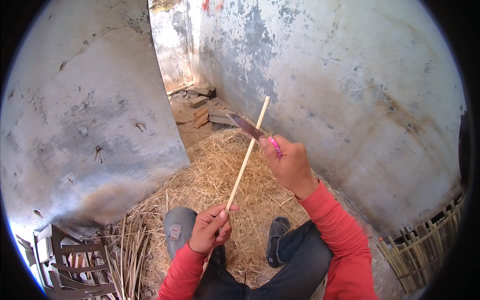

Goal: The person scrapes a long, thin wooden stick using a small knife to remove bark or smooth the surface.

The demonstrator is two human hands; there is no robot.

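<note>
My left hand [210,230] is closed round the lower part of a thin, pale strip of wood or bamboo [243,167], which slants up and to the right in front of me. In my right hand [291,166] is a knife [244,124], its dark blade pointing up and left. The blade lies across the upper part of the strip, and seems to touch it. A pink band [275,147] shows at the knife's handle, most of which my fingers hide. The strip's lower end passes under my left hand toward my lap.
Shavings [220,165] cover the floor around my feet. At lower left are a bundle of thin sticks [131,255] and a dark slatted frame [80,265]. A stick rack [425,250] stands at lower right. Bricks [200,95] lie in the doorway between worn walls [350,100].
</note>
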